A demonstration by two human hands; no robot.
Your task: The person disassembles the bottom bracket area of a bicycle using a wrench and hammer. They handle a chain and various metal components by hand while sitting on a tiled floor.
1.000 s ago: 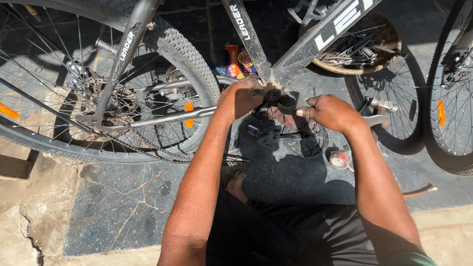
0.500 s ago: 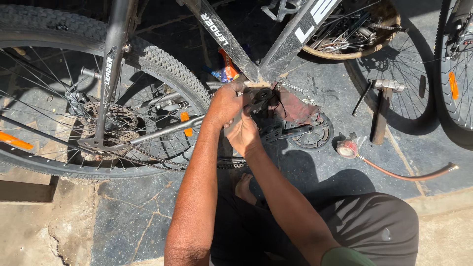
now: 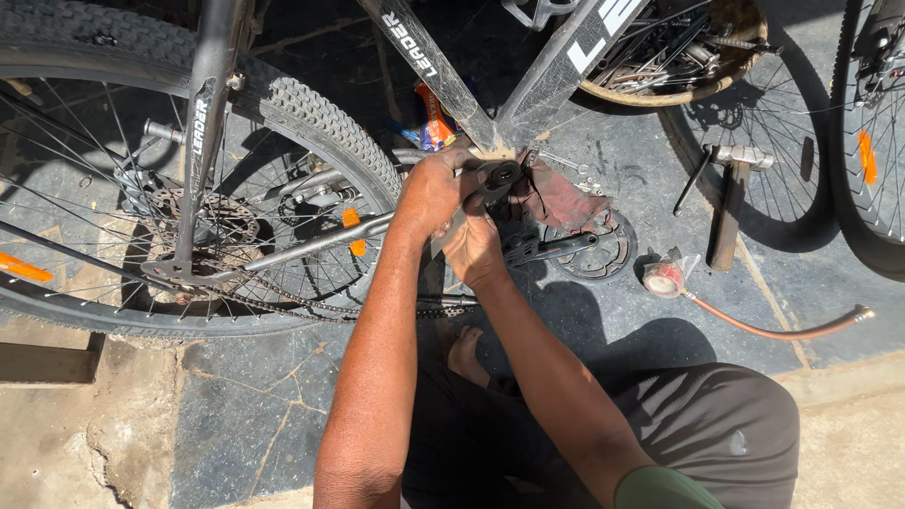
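Observation:
My left hand [image 3: 432, 193] is closed on a black part [image 3: 500, 174] at the bottom bracket of a dark bicycle frame [image 3: 556, 80], where the tubes meet. Just below and touching it, my right hand [image 3: 476, 247] is closed on a flat grey metal tool [image 3: 442, 238], mostly hidden by the fingers. A red rag [image 3: 558, 200] hangs beside the bracket. A black crank arm with its chainring [image 3: 589, 250] lies on the dark stone floor to the right of my hands. The chain [image 3: 311, 306] sags below the rear wheel [image 3: 311, 113].
A hammer [image 3: 731, 212] lies right of the crank, with a small red tin [image 3: 665, 278] and an orange hose [image 3: 782, 330] nearby. A round basket of metal parts [image 3: 683, 61] sits at the top, another wheel [image 3: 872, 141] at the right edge. My bare foot [image 3: 464, 353] rests below.
My right hand left the right side of the bracket and came in under my left hand, now gripping there. The view shifted slightly; the left hand stayed on the bracket.

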